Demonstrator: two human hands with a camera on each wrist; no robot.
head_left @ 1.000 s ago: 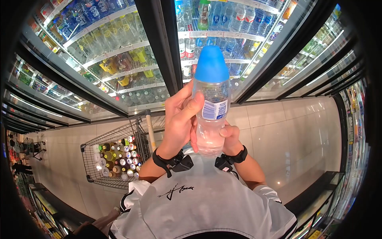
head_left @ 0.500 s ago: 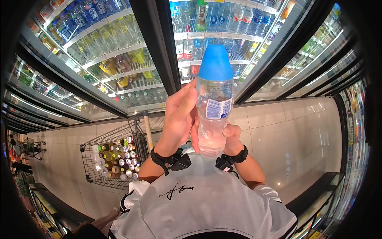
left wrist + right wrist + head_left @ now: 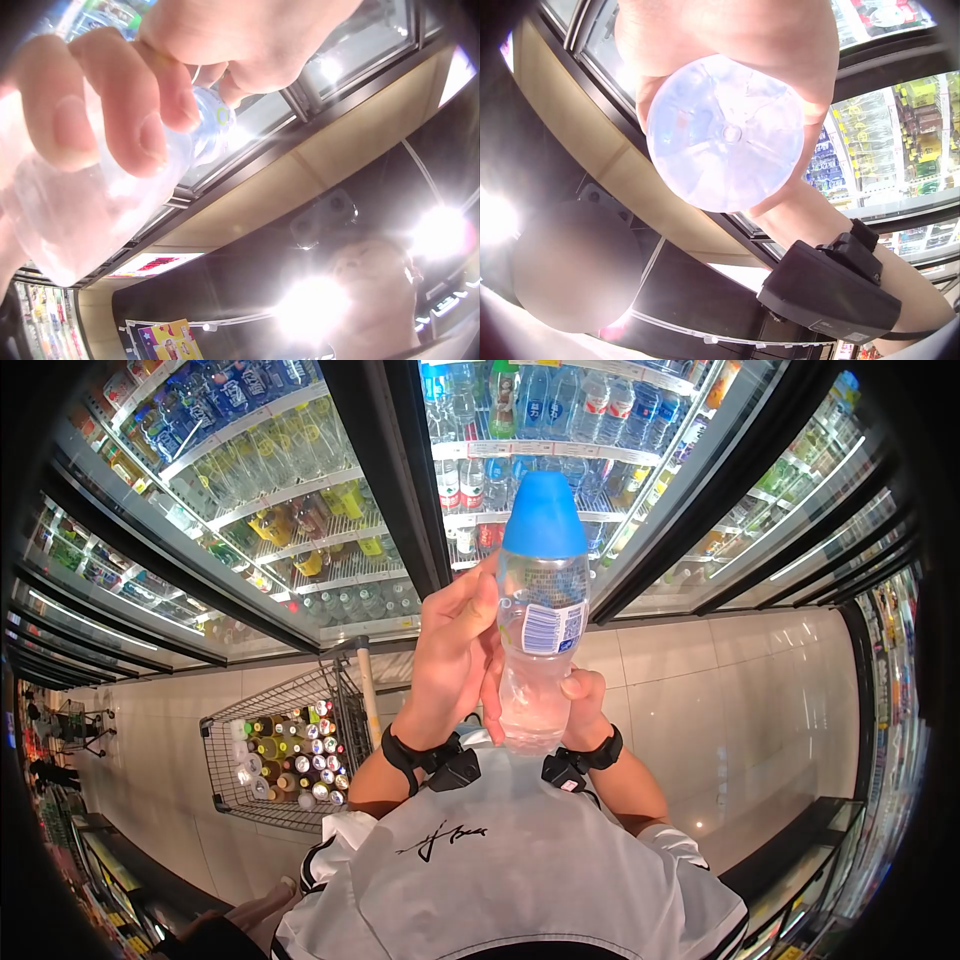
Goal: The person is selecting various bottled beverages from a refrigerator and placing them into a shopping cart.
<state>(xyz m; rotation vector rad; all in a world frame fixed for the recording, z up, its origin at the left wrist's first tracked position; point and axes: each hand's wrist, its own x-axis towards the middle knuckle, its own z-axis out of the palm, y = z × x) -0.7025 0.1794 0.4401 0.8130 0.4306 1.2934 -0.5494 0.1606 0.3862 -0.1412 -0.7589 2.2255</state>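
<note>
A clear plastic bottle [image 3: 540, 690] with a tall blue cap [image 3: 546, 515] stands nearly upright before the chest, its barcode label [image 3: 555, 626] facing the head camera. My left hand [image 3: 450, 655] grips its left side; in the left wrist view the curled fingers [image 3: 124, 97] wrap its body. Low on the right, my right hand [image 3: 588, 715] holds the bottle, thumb against its side. The right wrist view looks straight at the round bottle base [image 3: 727, 135], with the hand behind it. Some right-hand fingers are hidden by the bottle.
A wire shopping cart [image 3: 265, 812] stands at the left on the tiled floor [image 3: 700, 710], holding many bottles. Ahead are glass-door drink coolers with dark door frames [image 3: 390, 470] and shelves of bottles [image 3: 535, 400]. Another cart [image 3: 80, 725] stands far left.
The bottle has shifted slightly right and turned, bringing its barcode label rightward. My left thumb has slid from the bottle's front back to its left edge. The right hand stays low on it.
</note>
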